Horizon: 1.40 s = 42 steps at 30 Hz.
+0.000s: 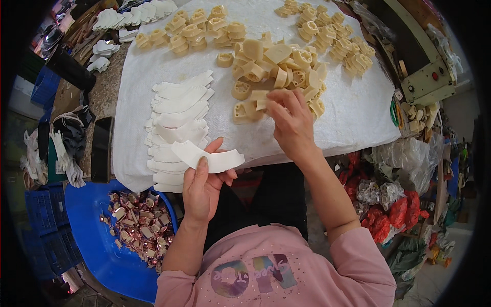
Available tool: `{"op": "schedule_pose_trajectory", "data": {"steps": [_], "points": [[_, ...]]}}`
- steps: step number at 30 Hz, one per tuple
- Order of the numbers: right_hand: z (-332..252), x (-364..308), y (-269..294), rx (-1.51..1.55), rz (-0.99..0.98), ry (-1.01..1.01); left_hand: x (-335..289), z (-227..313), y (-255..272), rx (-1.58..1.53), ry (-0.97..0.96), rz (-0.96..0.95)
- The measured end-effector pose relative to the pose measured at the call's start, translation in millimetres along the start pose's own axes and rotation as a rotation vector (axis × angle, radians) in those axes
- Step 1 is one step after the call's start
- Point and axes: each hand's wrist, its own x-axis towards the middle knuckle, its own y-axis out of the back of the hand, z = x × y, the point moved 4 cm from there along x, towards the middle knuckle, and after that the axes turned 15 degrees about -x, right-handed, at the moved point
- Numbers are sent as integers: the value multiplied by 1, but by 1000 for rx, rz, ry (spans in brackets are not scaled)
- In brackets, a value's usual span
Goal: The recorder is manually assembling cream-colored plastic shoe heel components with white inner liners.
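Between the thumb and fingers of my left hand (207, 179) is a curved white strip (222, 161), held near the table's front edge. My right hand (290, 117) pinches a cream plastic heel-shaped piece (260, 99) at the near side of a loose heap of similar cream pieces (279, 59). Its fingertips partly cover that piece. Left of the heap, overlapping white strips (179, 120) lie in a long row on the white cloth (230, 135). The near end of the row is beside my left hand.
Stacked cream pieces (197, 28) stand at the far left of the cloth, more (337, 38) at the far right. A blue tub (92, 220) of small shiny pieces (143, 225) sits lower left. A dark phone (102, 148) lies at the left edge. Red plastic bags (394, 215) lie lower right.
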Motion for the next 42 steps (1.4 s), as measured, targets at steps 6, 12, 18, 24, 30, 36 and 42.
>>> {"op": "schedule_pose_trajectory", "data": {"steps": [6,12,18,24,30,36,42], "points": [[-10,-24,11,109,-67,-81,1,-5,8,55,-5,-3],[2,-21,19,-29,-268,-178,-1,-11,4,68,6,0],[10,-38,28,61,-424,-103,-2,-18,3,78,19,10],[16,-60,22,398,-461,-188,-2,-20,3,37,27,-18],[3,-68,21,342,-206,-238,-4,-19,0,11,9,22],[0,-81,20,341,-89,-174,-8,-15,1,-18,-1,4],[-23,-59,59,726,75,-352,-13,-15,-1,28,-41,19]]}}
